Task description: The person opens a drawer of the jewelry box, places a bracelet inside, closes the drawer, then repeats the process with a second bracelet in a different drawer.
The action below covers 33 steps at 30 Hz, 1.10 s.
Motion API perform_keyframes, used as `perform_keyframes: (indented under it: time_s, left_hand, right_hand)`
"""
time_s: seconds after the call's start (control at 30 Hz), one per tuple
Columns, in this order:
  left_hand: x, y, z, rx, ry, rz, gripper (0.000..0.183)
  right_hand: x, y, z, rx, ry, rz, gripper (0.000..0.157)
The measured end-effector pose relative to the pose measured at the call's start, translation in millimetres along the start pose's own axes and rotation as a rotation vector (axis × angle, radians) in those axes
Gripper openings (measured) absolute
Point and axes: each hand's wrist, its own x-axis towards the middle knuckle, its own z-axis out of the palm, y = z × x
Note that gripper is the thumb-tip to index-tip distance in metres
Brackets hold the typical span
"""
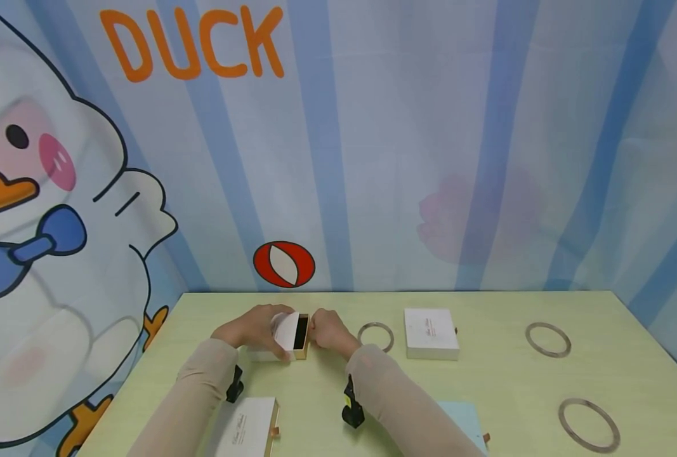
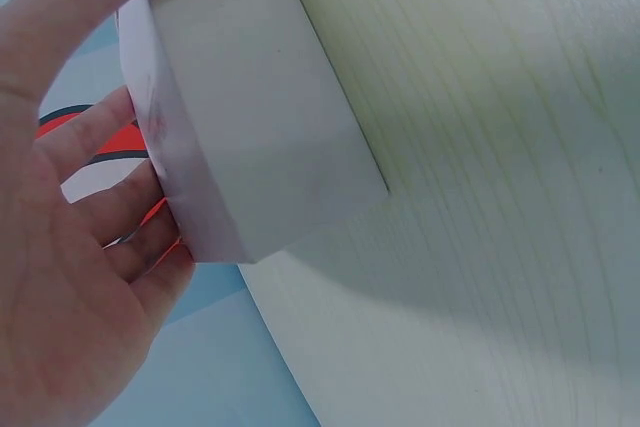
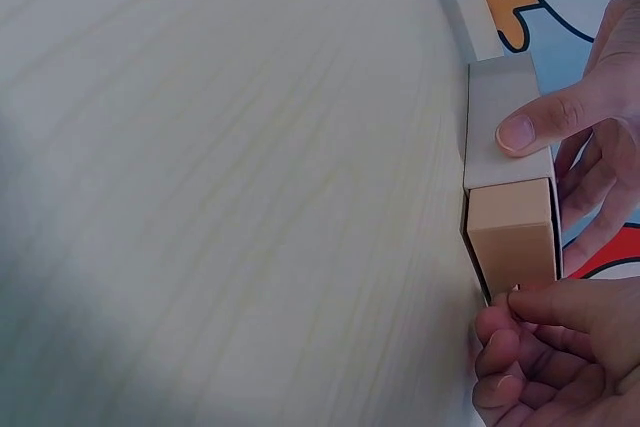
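My left hand [image 1: 254,327] grips a white box sleeve [image 2: 270,107] at the back left of the table, thumb on one side and fingers along the opposite one. A tan inner drawer [image 3: 511,227] sticks partway out of the sleeve's right end, and a black strip [image 1: 301,332] shows on top there. Close against the drawer's front, my right hand [image 1: 329,329] pinches its small pull tab [image 3: 515,289] between thumb and forefinger. Most of the tab is hidden by the fingertips.
Right of my hands lie a silver-grey ring [image 1: 391,336] and a white box [image 1: 431,333]. Two more rings [image 1: 548,325] are on the table's right side. Another white box [image 1: 245,426] and a light-blue box [image 1: 465,419] sit nearer, partly behind my sleeves. A printed curtain [image 1: 384,146] backs the table.
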Motion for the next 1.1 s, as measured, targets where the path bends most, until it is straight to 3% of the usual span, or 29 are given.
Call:
perform_keyframes:
  time_s: [0.73,0.97,1.1]
  left_hand:
    - [0.6,-1.9,-0.2,-0.002,0.0,0.017,0.096]
    - [0.2,0.0,0.2,0.025,-0.001,0.003,0.096]
    - [0.5,0.6,0.1,0.034,0.0,-0.002,0.095]
  right_hand:
    - [-4.3,-1.3,-4.8,-0.001,-0.012,0.003,0.056]
    - [5.0,4.6,-1.7,0.009,-0.04,0.033,0.054]
    - [8.2,10.6,0.2,0.013,-0.035,-0.004,0.05]
